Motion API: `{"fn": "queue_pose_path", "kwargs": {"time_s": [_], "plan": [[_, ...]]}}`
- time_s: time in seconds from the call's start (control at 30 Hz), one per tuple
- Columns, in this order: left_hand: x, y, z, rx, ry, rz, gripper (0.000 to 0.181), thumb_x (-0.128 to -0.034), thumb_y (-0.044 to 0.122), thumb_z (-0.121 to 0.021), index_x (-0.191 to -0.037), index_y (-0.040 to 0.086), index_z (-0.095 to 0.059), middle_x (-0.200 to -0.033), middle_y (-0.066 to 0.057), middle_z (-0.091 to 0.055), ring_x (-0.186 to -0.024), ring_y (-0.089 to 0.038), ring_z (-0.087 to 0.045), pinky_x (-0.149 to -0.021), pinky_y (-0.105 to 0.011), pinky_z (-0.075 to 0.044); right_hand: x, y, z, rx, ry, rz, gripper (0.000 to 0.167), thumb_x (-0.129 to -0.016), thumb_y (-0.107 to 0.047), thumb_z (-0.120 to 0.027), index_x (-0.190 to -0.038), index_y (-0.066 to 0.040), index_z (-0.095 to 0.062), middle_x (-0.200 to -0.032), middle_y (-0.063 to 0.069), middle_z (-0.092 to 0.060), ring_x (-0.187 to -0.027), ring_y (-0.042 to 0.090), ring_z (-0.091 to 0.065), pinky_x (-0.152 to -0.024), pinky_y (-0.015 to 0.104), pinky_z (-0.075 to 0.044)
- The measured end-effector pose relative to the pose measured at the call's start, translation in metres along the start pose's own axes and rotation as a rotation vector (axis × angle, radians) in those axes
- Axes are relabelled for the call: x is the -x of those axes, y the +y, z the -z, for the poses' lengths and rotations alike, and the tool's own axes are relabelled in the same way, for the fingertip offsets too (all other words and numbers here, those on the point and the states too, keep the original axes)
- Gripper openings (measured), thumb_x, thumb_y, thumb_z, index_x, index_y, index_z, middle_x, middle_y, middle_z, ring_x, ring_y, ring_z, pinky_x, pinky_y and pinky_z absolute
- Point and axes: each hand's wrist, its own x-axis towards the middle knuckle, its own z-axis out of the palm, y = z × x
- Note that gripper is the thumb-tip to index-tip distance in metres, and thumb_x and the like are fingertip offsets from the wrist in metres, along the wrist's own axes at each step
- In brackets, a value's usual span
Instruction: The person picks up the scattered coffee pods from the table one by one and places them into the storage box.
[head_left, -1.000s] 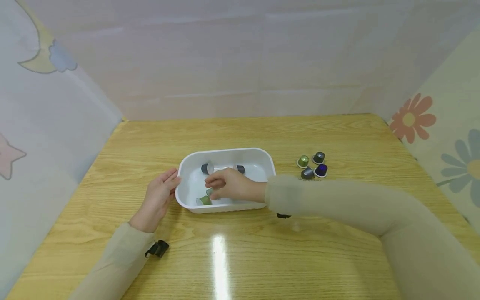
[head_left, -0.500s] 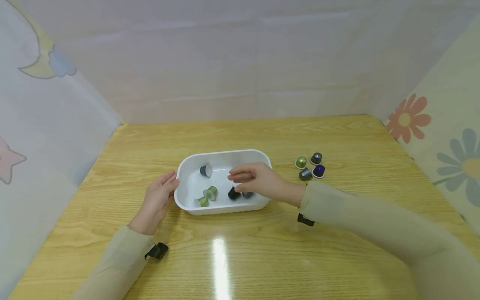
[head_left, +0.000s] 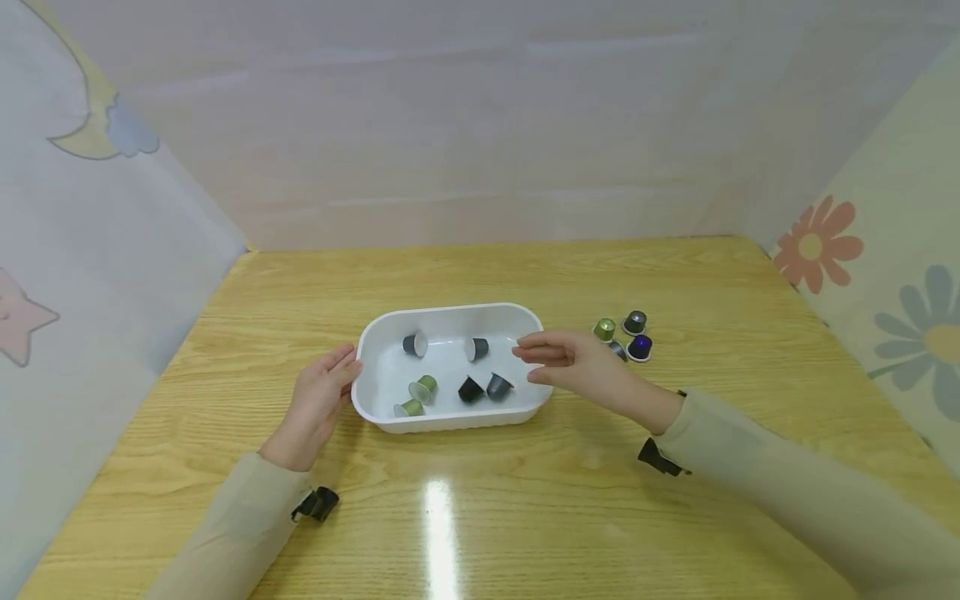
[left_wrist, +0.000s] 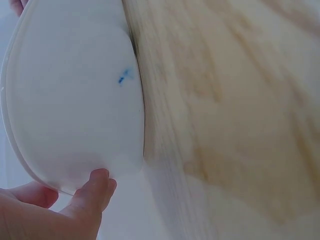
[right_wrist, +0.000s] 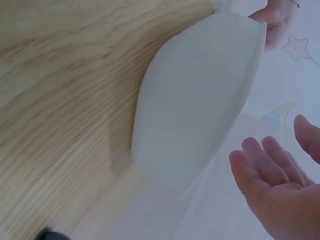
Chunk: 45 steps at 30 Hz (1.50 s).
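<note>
My left hand grips the left end of a white oblong tub, thumb at the rim and fingers against the outer wall, as the left wrist view also shows. Inside lie several coffee capsules: two green ones at the front left, a black one and a grey one at the front, and two dark ones with pale lids farther back. Over the tub's right end hovers my right hand, fingers extended and thumb apart, holding nothing.
Right of the tub, beyond my right hand, capsules stand clustered on the wooden table: green, dark grey, purple, plus a grey one partly hidden by the hand. Printed sheets enclose the table's back and sides.
My right hand has moved right from over the tub's middle to its right end, uncovering the capsules inside. The left hand stays at the tub's left end.
</note>
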Motion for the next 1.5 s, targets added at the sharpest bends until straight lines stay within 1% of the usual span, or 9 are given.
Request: {"fn": "queue_pose_path", "kwargs": {"time_s": [0.17, 0.37, 0.63, 0.77, 0.9, 1.0, 1.17, 1.37, 1.5], "plan": [[-0.001, 0.001, -0.001, 0.002, -0.002, 0.006, 0.054, -0.1036, 0.007, -0.044, -0.153, -0.001, -0.021, -0.155, -0.015, -0.028, -0.135, -0.028, -0.037, -0.088, -0.020, -0.046, 0.010, 0.004, 0.006, 0.024, 0.055, 0.028, 0.039, -0.091, 0.001, -0.065, -0.128, 0.010, -0.056, -0.125, 0.022, -0.062, -0.118, 0.039, -0.056, -0.089, 0.030, -0.050], [-0.002, 0.000, -0.001, 0.014, 0.002, 0.012, 0.055, -0.1034, 0.006, -0.044, -0.153, -0.001, -0.021, -0.155, -0.015, -0.028, -0.135, -0.028, -0.037, -0.087, -0.019, -0.046, 0.021, 0.008, 0.015, 0.113, 0.163, 0.030, 0.037, -0.091, -0.002, -0.066, -0.126, 0.008, -0.059, -0.126, 0.022, -0.061, -0.118, 0.036, -0.057, -0.088, 0.032, -0.051], [-0.001, 0.000, 0.000, 0.010, 0.004, 0.014, 0.055, -0.1034, 0.007, -0.045, -0.153, -0.001, -0.022, -0.155, -0.014, -0.029, -0.133, -0.025, -0.040, -0.087, -0.019, -0.046, 0.030, 0.026, 0.028, 0.213, 0.260, -0.001, 0.038, -0.090, -0.003, -0.068, -0.126, 0.008, -0.059, -0.126, 0.022, -0.061, -0.116, 0.038, -0.057, -0.090, 0.032, -0.050], [0.001, 0.001, 0.001, 0.005, -0.012, 0.006, 0.055, -0.1042, 0.008, -0.042, -0.153, -0.001, -0.019, -0.156, -0.014, -0.027, -0.135, -0.026, -0.038, -0.088, -0.019, -0.045, 0.036, 0.030, 0.034, 0.254, 0.310, -0.032, 0.041, -0.091, -0.005, -0.068, -0.128, 0.007, -0.058, -0.128, 0.023, -0.059, -0.117, 0.039, -0.057, -0.092, 0.037, -0.049], [0.002, 0.002, 0.001, 0.001, -0.013, 0.007, 0.055, -0.1045, 0.008, -0.041, -0.153, -0.001, -0.018, -0.156, -0.014, -0.026, -0.136, -0.027, -0.036, -0.091, -0.020, -0.044, 0.041, 0.031, 0.036, 0.291, 0.355, -0.063, 0.045, -0.090, -0.007, -0.069, -0.131, 0.008, -0.055, -0.132, 0.025, -0.055, -0.121, 0.042, -0.052, -0.097, 0.049, -0.045], [0.002, 0.002, 0.001, -0.005, -0.010, 0.013, 0.055, -0.1043, 0.008, -0.042, -0.153, 0.000, -0.019, -0.156, -0.014, -0.026, -0.136, -0.027, -0.036, -0.093, -0.021, -0.044, 0.044, 0.031, 0.037, 0.320, 0.381, -0.097, 0.052, -0.090, -0.007, -0.070, -0.135, 0.009, -0.050, -0.136, 0.029, -0.050, -0.125, 0.044, -0.046, -0.099, 0.053, -0.041], [0.002, 0.001, 0.000, -0.007, -0.015, 0.015, 0.055, -0.1042, 0.008, -0.042, -0.153, 0.000, -0.019, -0.157, -0.014, -0.026, -0.136, -0.027, -0.036, -0.096, -0.024, -0.043, 0.045, 0.037, 0.040, 0.370, 0.395, -0.148, 0.060, -0.089, -0.008, -0.071, -0.139, 0.010, -0.044, -0.138, 0.032, -0.045, -0.126, 0.048, -0.043, -0.096, 0.054, -0.043], [0.002, 0.001, 0.001, 0.002, -0.020, 0.005, 0.055, -0.1044, 0.008, -0.041, -0.153, -0.001, -0.018, -0.157, -0.014, -0.025, -0.136, -0.027, -0.036, -0.099, -0.026, -0.042, 0.041, 0.049, 0.045, 0.433, 0.360, -0.148, 0.062, -0.088, -0.005, -0.071, -0.138, 0.015, -0.041, -0.137, 0.036, -0.042, -0.124, 0.051, -0.043, -0.095, 0.055, -0.043], [0.002, 0.000, 0.001, 0.008, -0.020, 0.005, 0.055, -0.1044, 0.008, -0.041, -0.153, -0.001, -0.018, -0.157, -0.013, -0.025, -0.135, -0.028, -0.037, -0.096, -0.024, -0.043, 0.035, 0.057, 0.048, 0.476, 0.338, -0.153, 0.063, -0.087, -0.004, -0.072, -0.137, 0.017, -0.039, -0.135, 0.038, -0.042, -0.121, 0.053, -0.044, -0.095, 0.057, -0.042]]}}
